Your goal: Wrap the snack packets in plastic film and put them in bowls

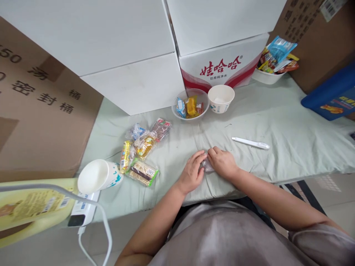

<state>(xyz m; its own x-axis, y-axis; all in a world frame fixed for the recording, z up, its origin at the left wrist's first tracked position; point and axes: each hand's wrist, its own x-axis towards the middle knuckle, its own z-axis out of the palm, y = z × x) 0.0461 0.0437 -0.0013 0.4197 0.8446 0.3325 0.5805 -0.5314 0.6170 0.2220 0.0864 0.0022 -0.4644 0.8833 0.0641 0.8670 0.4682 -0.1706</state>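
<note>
My left hand (pixel 192 171) and my right hand (pixel 222 162) meet at the front middle of the pale green cloth-covered table (pixel 277 122). Both have curled fingers pinching a small clear plastic wrapper (pixel 206 165) that lies between them on the cloth. What is inside the wrapper I cannot make out. A white pen-like tool (pixel 250 143) lies to the right of my right hand. A heap of wrapped snacks (pixel 142 151) lies to the left of my left hand.
A clear bowl with wrapped sweets (pixel 190 105) and an empty paper bowl (pixel 221 98) stand behind. A paper cup (pixel 97 176) lies tipped at the left. White boxes (pixel 133 51), a cardboard box (pixel 36 107), another snack bowl (pixel 273 62) and a blue tray (pixel 330 96) ring the table.
</note>
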